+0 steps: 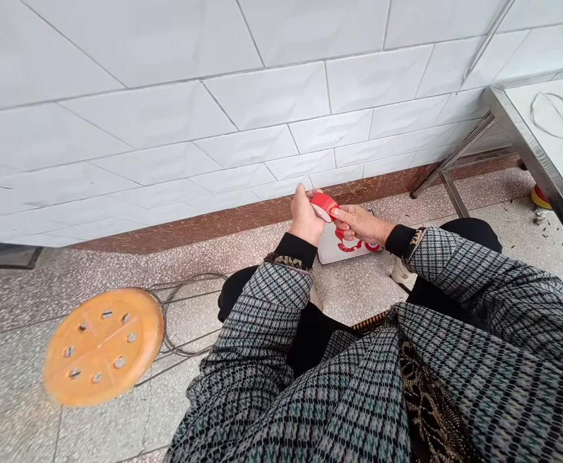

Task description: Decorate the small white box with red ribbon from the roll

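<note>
A roll of red tape (326, 204) is held out over the floor, close to the wall. My left hand (306, 215) is closed around its left side. From the right, my right hand (358, 222) pinches its near edge with thumb and finger; whether it grips a loose tape end I cannot tell. Below the hands lies a flat white panel or box (328, 251) on the floor, with red curled shapes (349, 245) on its top. My right hand partly covers it.
A stool with an orange seat (112, 347) and metal legs lies tipped over at left. A metal-framed table (542, 141) with a coiled white cable (558, 116) stands at right. A red and yellow roll (540, 197) sits beneath it. The tiled wall (266, 96) runs in front.
</note>
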